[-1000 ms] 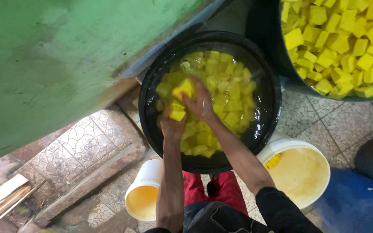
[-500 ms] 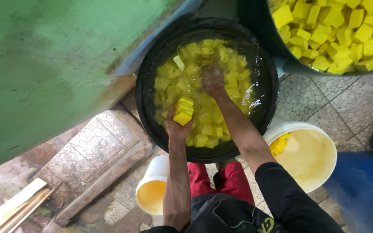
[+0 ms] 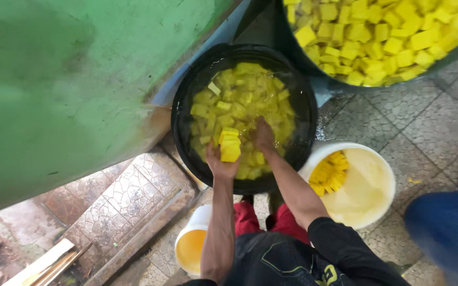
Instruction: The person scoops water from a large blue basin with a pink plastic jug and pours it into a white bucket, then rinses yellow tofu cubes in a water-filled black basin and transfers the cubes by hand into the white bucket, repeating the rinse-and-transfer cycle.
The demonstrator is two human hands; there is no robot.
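A black tub [image 3: 184, 100] on the floor holds several yellow cubes [image 3: 239, 92] floating in yellowish water. My left hand [image 3: 221, 164] is over the tub's near side and holds a small stack of yellow cubes [image 3: 230, 144]. My right hand [image 3: 263, 135] is dipped into the water among the cubes; I cannot tell if it holds any. A white bucket [image 3: 382, 175] at the right, beside the tub, has a row of stacked yellow cubes [image 3: 329, 173] against its inner wall.
A bigger dark tub [image 3: 314, 66] heaped with yellow cubes stands at the top right. A small white bucket of yellow liquid [image 3: 192, 246] sits by my left forearm. A green wall [image 3: 59, 79] fills the left. Wooden planks [image 3: 43, 262] lie bottom left. A blue object [image 3: 446, 233] is bottom right.
My left hand has drawn back toward the tub's near rim with its stack of cubes. My right hand has gone down into the water. The view has shifted slightly.
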